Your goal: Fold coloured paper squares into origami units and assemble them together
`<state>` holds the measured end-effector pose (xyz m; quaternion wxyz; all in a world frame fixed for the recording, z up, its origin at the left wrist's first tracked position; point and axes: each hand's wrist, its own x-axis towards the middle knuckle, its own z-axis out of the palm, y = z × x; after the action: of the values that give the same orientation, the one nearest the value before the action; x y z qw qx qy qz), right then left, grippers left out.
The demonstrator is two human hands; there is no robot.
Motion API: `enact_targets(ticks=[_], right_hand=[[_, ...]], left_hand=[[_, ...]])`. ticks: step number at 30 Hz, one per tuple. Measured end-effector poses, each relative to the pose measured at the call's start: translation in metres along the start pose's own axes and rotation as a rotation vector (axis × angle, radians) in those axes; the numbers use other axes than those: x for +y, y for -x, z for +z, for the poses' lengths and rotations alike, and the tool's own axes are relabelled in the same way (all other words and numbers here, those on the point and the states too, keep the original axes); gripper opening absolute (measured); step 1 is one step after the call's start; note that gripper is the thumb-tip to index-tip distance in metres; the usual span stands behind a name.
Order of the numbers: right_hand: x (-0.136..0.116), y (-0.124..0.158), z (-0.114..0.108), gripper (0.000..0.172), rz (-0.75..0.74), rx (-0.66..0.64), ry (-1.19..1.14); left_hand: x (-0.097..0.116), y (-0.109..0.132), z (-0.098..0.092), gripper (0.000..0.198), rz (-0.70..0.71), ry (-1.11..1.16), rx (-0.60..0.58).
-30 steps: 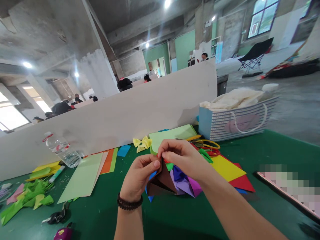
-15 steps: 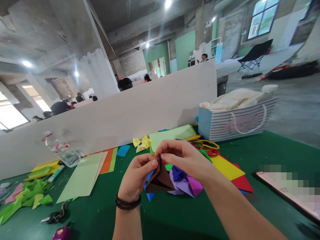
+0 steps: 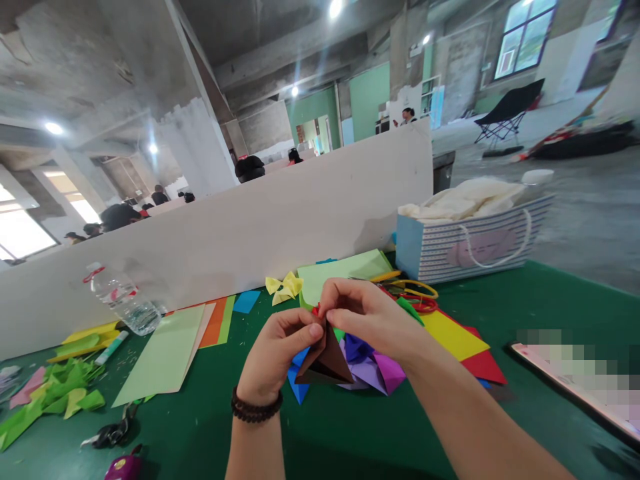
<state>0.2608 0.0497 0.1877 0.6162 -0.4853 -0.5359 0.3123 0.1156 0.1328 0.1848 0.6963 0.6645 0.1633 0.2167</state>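
My left hand point(image 3: 277, 352) and my right hand point(image 3: 367, 315) both pinch the top corner of a folded brown paper piece point(image 3: 327, 360), held just above the green table point(image 3: 500, 293). The left wrist wears a dark bead bracelet point(image 3: 256, 408). Under and behind the brown piece lie folded purple paper shapes point(image 3: 370, 363) and a blue piece point(image 3: 298, 389). Yellow and red sheets point(image 3: 457, 337) lie to the right of my right hand.
A plastic water bottle point(image 3: 123, 298) lies at the left by light green and orange sheets point(image 3: 167, 353). Green paper scraps point(image 3: 55, 397) are at far left. Scissors point(image 3: 413, 293) and a striped gift bag point(image 3: 475, 237) stand behind. A white partition point(image 3: 225, 240) backs the table.
The brown paper piece has shifted slightly in my fingers; my right hand's pinch has moved a little down onto its tip. Everything on the table stays in place.
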Motion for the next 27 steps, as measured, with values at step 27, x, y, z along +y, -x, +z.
enact_targets(ticks=[27], right_hand=[[0.014, 0.009, 0.008, 0.049, -0.119, 0.239, 0.315]], left_hand=[[-0.007, 0.000, -0.003, 0.026, 0.248, 0.028, 0.296]])
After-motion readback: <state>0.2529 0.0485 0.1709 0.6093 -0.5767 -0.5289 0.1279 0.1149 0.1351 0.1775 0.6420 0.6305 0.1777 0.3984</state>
